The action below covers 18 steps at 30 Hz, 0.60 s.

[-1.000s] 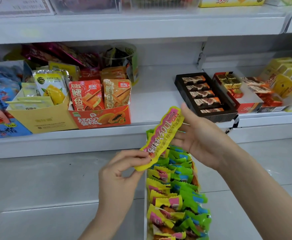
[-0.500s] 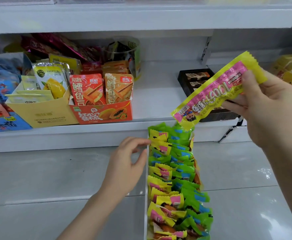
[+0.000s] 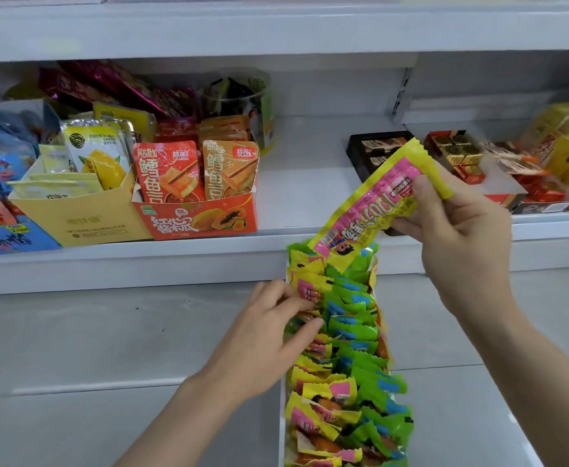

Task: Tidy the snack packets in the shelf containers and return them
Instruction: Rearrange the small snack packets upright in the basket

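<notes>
A long narrow container (image 3: pixel 281 419) runs from the shelf edge toward me, packed with yellow-and-pink snack packets (image 3: pixel 313 392) on its left side and green-and-blue ones (image 3: pixel 367 375) on its right. My right hand (image 3: pixel 461 241) grips a long yellow-and-pink packet (image 3: pixel 374 210) by its upper end. It hangs tilted, and its lower end touches the packets at the container's far end. My left hand (image 3: pixel 266 335) reaches in from the left, with fingers and thumb pressing into the yellow packets near the far end.
On the white shelf (image 3: pixel 310 183) behind stand an orange box of pouches (image 3: pixel 202 220), a yellow cardboard box (image 3: pixel 77 224), a black chocolate tray (image 3: pixel 370 150) and a red box (image 3: pixel 458 156). The container lies on a grey lower ledge (image 3: pixel 107 348).
My right hand has brought the long packet down and left until its lower end meets the container's far end. My left hand has moved from the container's left rim into the yellow packets.
</notes>
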### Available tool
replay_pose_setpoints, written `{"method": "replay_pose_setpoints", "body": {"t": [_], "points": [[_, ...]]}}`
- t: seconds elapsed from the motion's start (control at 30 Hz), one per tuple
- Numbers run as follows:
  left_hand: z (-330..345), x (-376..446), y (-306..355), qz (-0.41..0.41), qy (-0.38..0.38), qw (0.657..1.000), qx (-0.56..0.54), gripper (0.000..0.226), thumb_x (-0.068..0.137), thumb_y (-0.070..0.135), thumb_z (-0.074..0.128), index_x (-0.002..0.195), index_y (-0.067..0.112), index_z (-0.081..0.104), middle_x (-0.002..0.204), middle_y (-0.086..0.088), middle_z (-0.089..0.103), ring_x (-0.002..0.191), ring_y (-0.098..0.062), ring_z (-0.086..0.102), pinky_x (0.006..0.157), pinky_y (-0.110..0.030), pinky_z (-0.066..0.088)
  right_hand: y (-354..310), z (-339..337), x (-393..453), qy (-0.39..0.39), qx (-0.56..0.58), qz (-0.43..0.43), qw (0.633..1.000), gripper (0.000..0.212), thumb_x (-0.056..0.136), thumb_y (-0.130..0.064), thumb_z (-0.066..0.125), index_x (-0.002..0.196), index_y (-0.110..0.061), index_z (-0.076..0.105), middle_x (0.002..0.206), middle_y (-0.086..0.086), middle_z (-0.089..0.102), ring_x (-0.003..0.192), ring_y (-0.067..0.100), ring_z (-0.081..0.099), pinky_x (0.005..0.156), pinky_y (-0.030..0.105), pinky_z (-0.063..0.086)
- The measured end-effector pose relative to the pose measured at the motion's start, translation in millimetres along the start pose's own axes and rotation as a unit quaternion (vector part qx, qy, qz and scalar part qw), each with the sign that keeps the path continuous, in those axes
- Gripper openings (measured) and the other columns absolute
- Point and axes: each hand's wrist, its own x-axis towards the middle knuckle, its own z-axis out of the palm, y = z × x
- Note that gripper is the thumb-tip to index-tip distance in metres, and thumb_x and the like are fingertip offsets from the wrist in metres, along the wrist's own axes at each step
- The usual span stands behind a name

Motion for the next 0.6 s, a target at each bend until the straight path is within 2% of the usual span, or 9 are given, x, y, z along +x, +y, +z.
{"method": "replay_pose_setpoints", "body": {"t": [0.07, 0.17, 0.27, 0.37, 0.47, 0.53, 0.6], "points": [[0.2, -1.0, -2.2, 0.002, -0.021, 1.000, -0.008, 0.044, 0.097, 0.054, 0.045, 0.121, 0.024, 0.068, 0.118, 0.013, 0.047, 0.120, -0.002, 0.041, 0.102, -0.018, 0.035, 0.7, 1.6, -0.1, 0.002, 0.002, -0.006, 1.000, 0.026, 0.102, -0.020, 0.055, 0.122, -0.016, 0.070, 0.098, -0.010, 0.074, 0.091, 0.016, 0.070, 0.073, 0.025, 0.060], [-0.5, 3.0, -2.3, -0.003, -0.049, 0.999, -0.013, 0.041, 0.099, 0.055, 0.041, 0.118, 0.028, 0.065, 0.147, 0.014, 0.037, 0.138, -0.002, 0.030, 0.113, -0.026, 0.032, 2.5, 5.8, -3.2, -0.006, -0.003, -0.009, 1.000, 0.025, 0.102, -0.022, 0.055, 0.120, -0.019, 0.071, 0.099, -0.012, 0.074, 0.091, 0.012, 0.071, 0.073, 0.023, 0.060], [0.1, 7.2, -1.2, 0.024, -0.050, 0.998, 0.025, 0.047, 0.098, 0.057, 0.033, 0.111, 0.024, 0.064, 0.156, 0.010, 0.035, 0.143, -0.009, 0.025, 0.116, -0.034, 0.030, 6.5, 6.8, -6.7, -0.022, -0.022, -0.006, 0.999, 0.026, 0.102, -0.021, 0.055, 0.122, -0.017, 0.071, 0.098, -0.016, 0.074, 0.093, 0.009, 0.070, 0.075, 0.022, 0.059], [-0.6, 13.4, -0.5, 0.035, -0.045, 0.996, 0.065, 0.053, 0.096, 0.058, 0.027, 0.107, 0.023, 0.065, 0.155, 0.010, 0.039, 0.142, -0.016, 0.025, 0.116, -0.037, 0.029, 8.1, 2.9, -6.8, -0.015, -0.024, -0.006, 1.000, 0.027, 0.102, -0.022, 0.055, 0.124, -0.018, 0.070, 0.102, -0.013, 0.074, 0.096, 0.014, 0.071, 0.076, 0.024, 0.060], [-1.7, 15.1, 0.3, 0.038, -0.033, 0.995, 0.089, 0.052, 0.096, 0.058, 0.030, 0.108, 0.024, 0.066, 0.136, 0.011, 0.052, 0.129, -0.015, 0.033, 0.108, -0.036, 0.035, 7.5, -1.4, -5.7, -0.007, -0.019, -0.012, 1.000, 0.028, 0.102, -0.023, 0.054, 0.124, -0.014, 0.069, 0.104, -0.008, 0.074, 0.099, 0.022, 0.072, 0.077, 0.027, 0.061], [-2.0, 9.4, -1.7, 0.034, -0.027, 0.998, 0.055, 0.048, 0.096, 0.057, 0.035, 0.111, 0.025, 0.067, 0.120, 0.014, 0.051, 0.119, -0.008, 0.040, 0.102, -0.030, 0.038, 7.5, -1.9, -5.4, -0.009, -0.020, -0.013, 1.000, 0.030, 0.103, -0.024, 0.054, 0.125, -0.010, 0.068, 0.106, -0.006, 0.074, 0.101, 0.026, 0.071, 0.078, 0.027, 0.061], [-3.1, 1.6, -4.8, 0.019, -0.035, 0.999, -0.016, 0.042, 0.097, 0.055, 0.042, 0.115, 0.026, 0.067, 0.114, 0.020, 0.047, 0.111, 0.000, 0.049, 0.094, -0.019, 0.041, 10.0, 2.3, -8.7, -0.022, -0.016, -0.011, 1.000, 0.030, 0.102, -0.024, 0.054, 0.126, -0.012, 0.068, 0.108, -0.005, 0.074, 0.102, 0.023, 0.071, 0.081, 0.033, 0.061]]}}
